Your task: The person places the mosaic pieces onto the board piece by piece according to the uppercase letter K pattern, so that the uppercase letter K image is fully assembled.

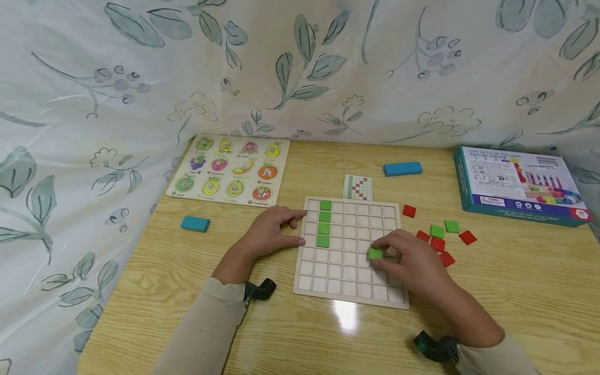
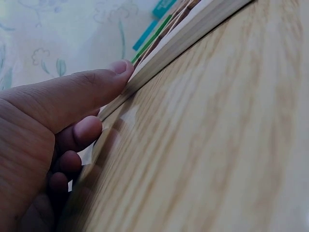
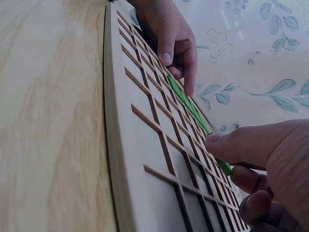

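Right hand (image 1: pixel 412 260) pinches a green square tile (image 1: pixel 375 253) between thumb and fingertips, tile lying flat over a cell of the grid board (image 1: pixel 349 291); being square, it shows no long axis. Left hand (image 1: pixel 272 232) rests on the counter (image 1: pixel 154 291), fingers loosely curled against the board's near-left edge, holding nothing. Between the hands, four green tiles (image 1: pixel 324 223) fill a column running straight away from the person.

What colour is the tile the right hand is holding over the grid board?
Green; the tile pinched by the right hand shows best in the head view.
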